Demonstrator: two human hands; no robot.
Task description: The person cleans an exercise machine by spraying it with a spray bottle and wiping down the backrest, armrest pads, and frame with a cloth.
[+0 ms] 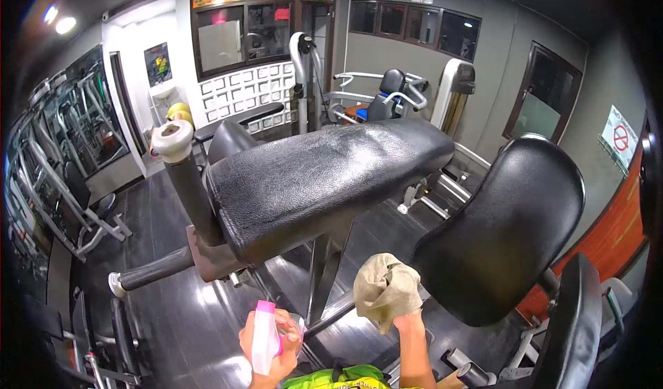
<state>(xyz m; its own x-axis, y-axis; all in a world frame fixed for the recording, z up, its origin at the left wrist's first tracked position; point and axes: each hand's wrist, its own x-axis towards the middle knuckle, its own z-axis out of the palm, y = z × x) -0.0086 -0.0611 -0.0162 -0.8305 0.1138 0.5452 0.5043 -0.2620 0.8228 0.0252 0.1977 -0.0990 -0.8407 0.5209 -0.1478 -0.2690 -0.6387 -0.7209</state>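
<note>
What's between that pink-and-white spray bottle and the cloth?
The head view shows part of the left grip beside the spray bottle; then, beyond the open gap to the cloth, the bench's metal frame and floor.

Pink and white mark the spray bottle, while the cloth shows a plain grayish beige. Black covers both the long pad and the rounded backrest, above a dark gray floor streaked with white glare. Lime green and yellow brighten a garment. Behind, a gray wall meets white lattice blocks in a grid pattern; a prohibition sign bears a red ring on white, near a reddish-orange panel.
</note>
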